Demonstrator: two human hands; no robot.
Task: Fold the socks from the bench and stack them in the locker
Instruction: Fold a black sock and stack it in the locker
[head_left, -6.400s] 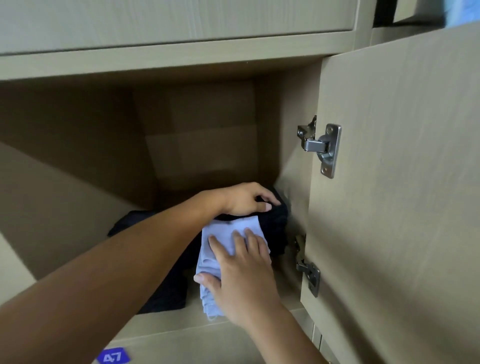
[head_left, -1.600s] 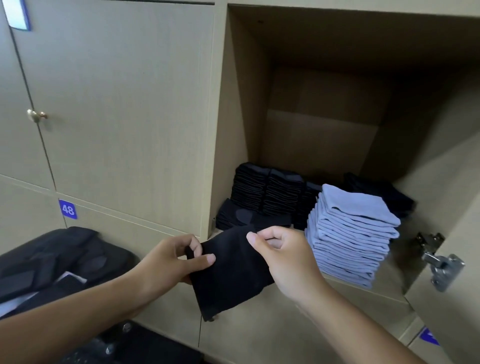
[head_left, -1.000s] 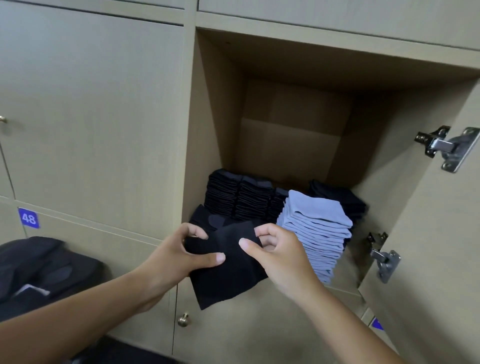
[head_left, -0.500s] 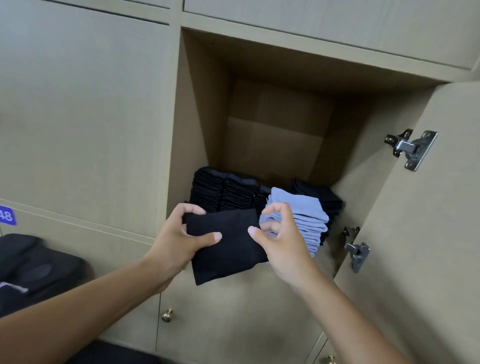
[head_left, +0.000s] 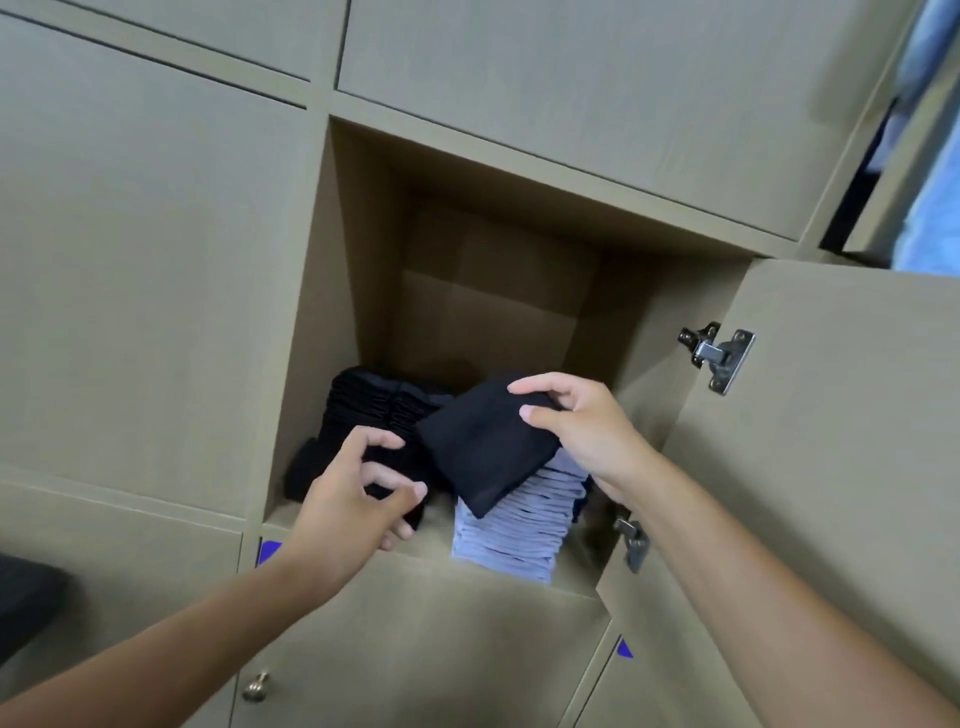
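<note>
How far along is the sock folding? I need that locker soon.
Done: a stack of blue socks and rows of black socks already sit in the locker. In hand: the right hand pinches a folded black sock over the blue stack; the left hand holds nothing. Left: setting it down. A dark heap at lower left may be more; unclear.

— What can't you make out?
— The folded black sock (head_left: 483, 447) covers the top of the light blue stack (head_left: 519, 525). The dark thing (head_left: 26, 597) at the left edge is cut off.
— And the left hand (head_left: 353, 499)?
— It hides part of the black stacks (head_left: 374, 410).
</note>
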